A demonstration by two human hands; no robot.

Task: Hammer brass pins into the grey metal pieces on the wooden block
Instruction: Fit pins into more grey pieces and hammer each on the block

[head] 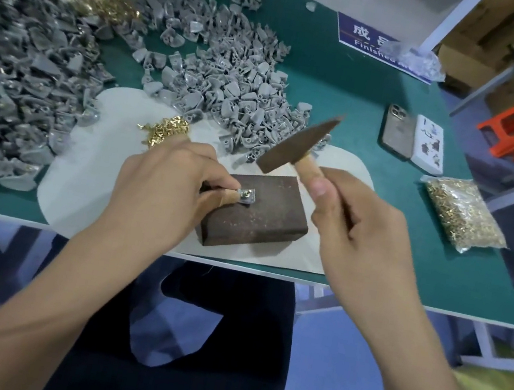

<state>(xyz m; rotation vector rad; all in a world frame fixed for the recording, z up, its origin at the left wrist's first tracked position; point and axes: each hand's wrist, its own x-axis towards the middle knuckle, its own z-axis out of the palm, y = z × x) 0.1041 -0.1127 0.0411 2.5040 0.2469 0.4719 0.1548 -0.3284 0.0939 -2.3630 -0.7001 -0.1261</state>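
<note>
Bright, even overhead light, soft shadows w/ no harsh glare. Motion blur on the rusty brown wooden-handled hammer (pixel 304 150). Wide-angle bend at edges; the green-topped counter (pixel 352 85) curves, corners smeared.

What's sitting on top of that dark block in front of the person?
On the block lies one small grey metal piece with a brass pin in it, pinched by the left hand. The fingers cover the piece's left part. The hammer is raised above, not touching.

My left hand (pixel 166 179) hides most of the grey piece (pixel 246 195); at ten o'clock the grey heap (pixel 16 59) blurs, cut off.
</note>
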